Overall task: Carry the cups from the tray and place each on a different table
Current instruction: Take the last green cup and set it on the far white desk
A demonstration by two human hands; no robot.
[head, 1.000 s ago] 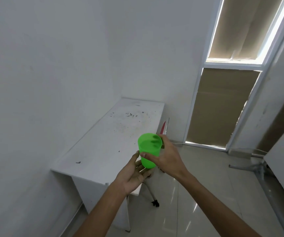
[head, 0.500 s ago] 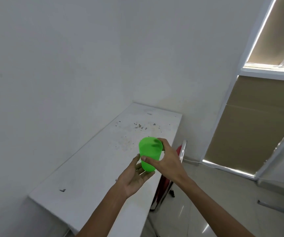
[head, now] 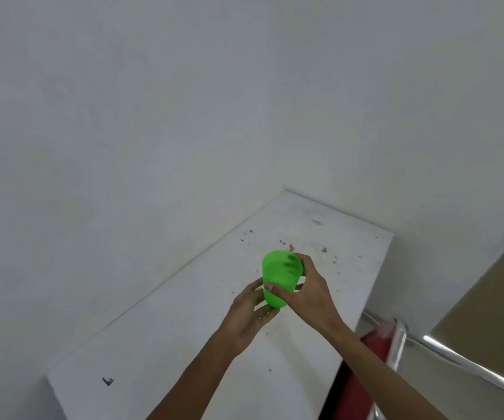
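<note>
**Carrying a green cup over the white table**

Held in both hands above the middle of the white table [head: 184, 344], well clear of the top: green cup [head: 280, 278], mouth up and tilted a little toward the far side. Right hand [head: 308, 294] closed round the cup's right wall, thumb across the near face, fingertips showing as dark shapes through the plastic at the far rim. Left hand [head: 252, 313] half open, cupped under and against the base from the near left, fingers spread and only lightly curled.

Judged light and thin-walled from the see-through plastic; probably springy enough to flex under a hard squeeze, smooth and a little slippery, but unlikely to break if dropped. Appeared empty, though contents not fully visible. Best taken round the middle of the wall, as done by the right hand, with light pressure; base support from below helpful only until touchdown.

Tabletop flat, speckled with dark marks toward the far end, free room under the cup. Red chair [head: 366, 368] with metal frame at the table's right edge, well apart from the cup.
</note>
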